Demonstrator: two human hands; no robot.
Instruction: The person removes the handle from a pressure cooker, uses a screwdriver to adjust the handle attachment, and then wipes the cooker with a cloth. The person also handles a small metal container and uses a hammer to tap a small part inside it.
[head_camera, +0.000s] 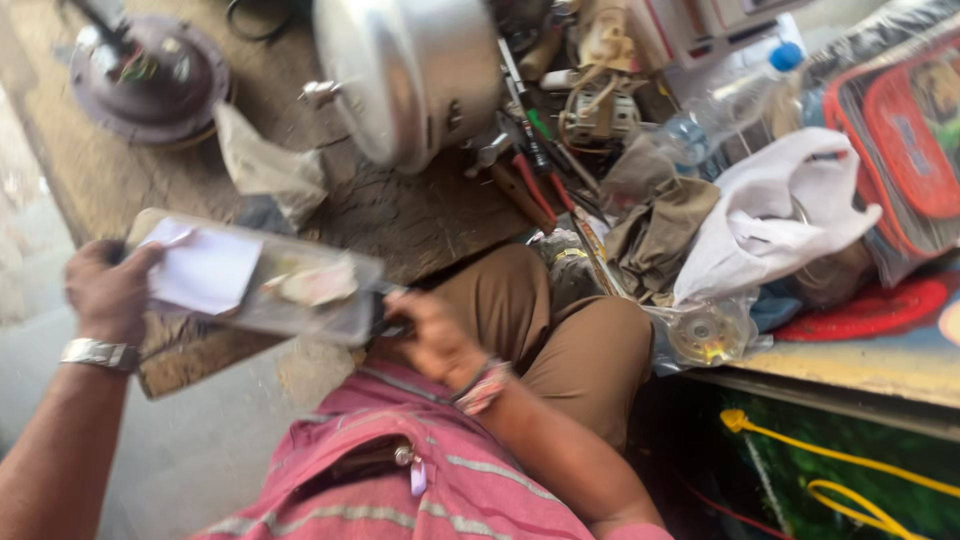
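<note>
Head view: tray (300, 300) between both hands.

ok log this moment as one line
left hand grips clear box end | right hand at other end | white paper on box | over lap

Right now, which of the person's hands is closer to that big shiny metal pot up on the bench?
The right hand. It sits almost directly below the metal pot, gripping one end of a clear flat box. The left hand holds the far end.
</note>
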